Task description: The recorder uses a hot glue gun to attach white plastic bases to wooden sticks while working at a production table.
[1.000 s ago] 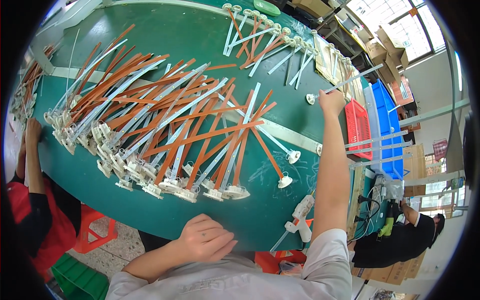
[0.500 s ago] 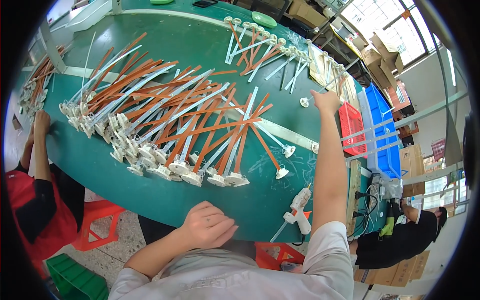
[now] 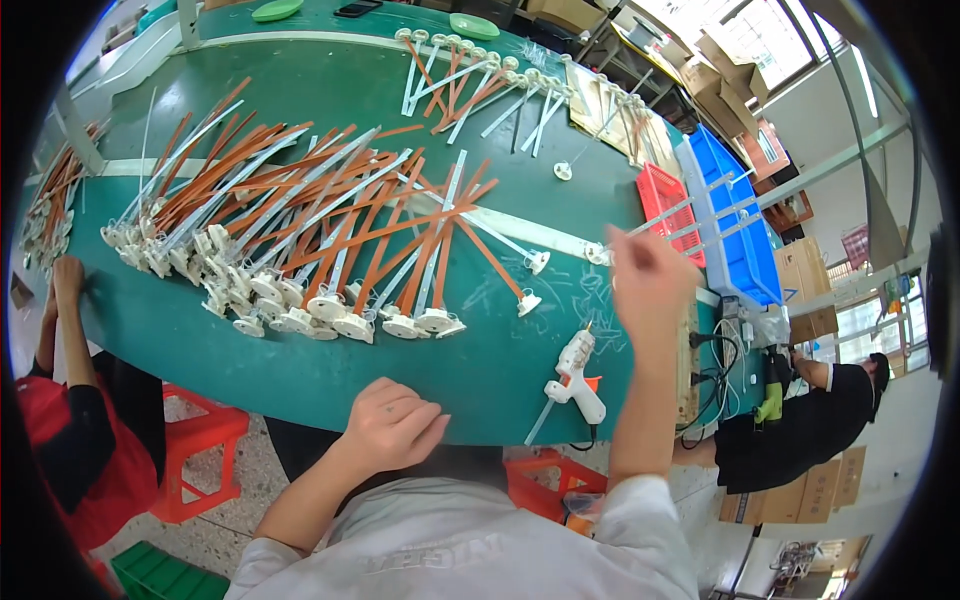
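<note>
Here: one worktop (image 3: 260,370), green, bearing many lamp pieces, each a narrow strip, orange-brown or pale, with a white disc at one end.

Right hand (image 3: 650,275): one, above the worktop's right side; fingers curled and blurred. Whether its grip is clenched or grasping anything cannot be told.

Left hand (image 3: 395,430): one, at the worktop's near edge; grip loosely folded, nothing seen in it.

Near disc (image 3: 597,254): one, white, just beside the right hand; contact unclear.

Lone piece (image 3: 563,172): one, pale strip, disc toward the wearer, beyond the right hand, between pile and row.

Pile (image 3: 310,200): large, crossed and overlapping, left and centre; discs mostly along the near side.

Row (image 3: 510,63): several pieces, far side, discs mostly outward.

Glue gun (image 3: 575,375): one, white, on its side between the hands.

Basket (image 3: 665,195), red, and bin (image 3: 765,270), blue: one each, at right.

Co-worker's hand (image 3: 68,280): at the worktop's left end.

Handling, as judged: light; strip thin and springy, its free end apt to catch on neighbours; disc stiff and probably smooth; the fine wires by the discs look the frailest part. Best hold: the disc's rim, or the strip close to it, clear of wires; in the pile, lift one singly, disc first.
</note>
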Available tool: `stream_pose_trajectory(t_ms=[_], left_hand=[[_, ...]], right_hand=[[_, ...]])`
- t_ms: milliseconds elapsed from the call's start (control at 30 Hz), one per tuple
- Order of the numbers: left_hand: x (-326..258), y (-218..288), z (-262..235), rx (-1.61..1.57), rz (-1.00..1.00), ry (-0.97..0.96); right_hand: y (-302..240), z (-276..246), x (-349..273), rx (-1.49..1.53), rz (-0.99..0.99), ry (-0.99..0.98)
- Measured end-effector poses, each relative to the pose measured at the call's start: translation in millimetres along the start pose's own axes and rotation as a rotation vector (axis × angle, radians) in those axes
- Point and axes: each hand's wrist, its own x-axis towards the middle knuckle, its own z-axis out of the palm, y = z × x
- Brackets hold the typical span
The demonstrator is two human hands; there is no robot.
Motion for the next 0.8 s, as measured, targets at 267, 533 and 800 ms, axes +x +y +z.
stream_pose_trajectory(t_ms=[267, 533, 800], left_hand=[[9, 3, 6, -0.058, 0.019, -0.029], [130, 60, 16, -0.125, -0.024, -0.069], [260, -4, 203, 0.237, -0.125, -0.246]], right_hand=[[150, -50, -26, -0.002, 0.425, 0.166], [198, -67, -22, 0.151, 0.464, 0.130], [161, -4, -24, -0.135, 0.395, 0.079]])
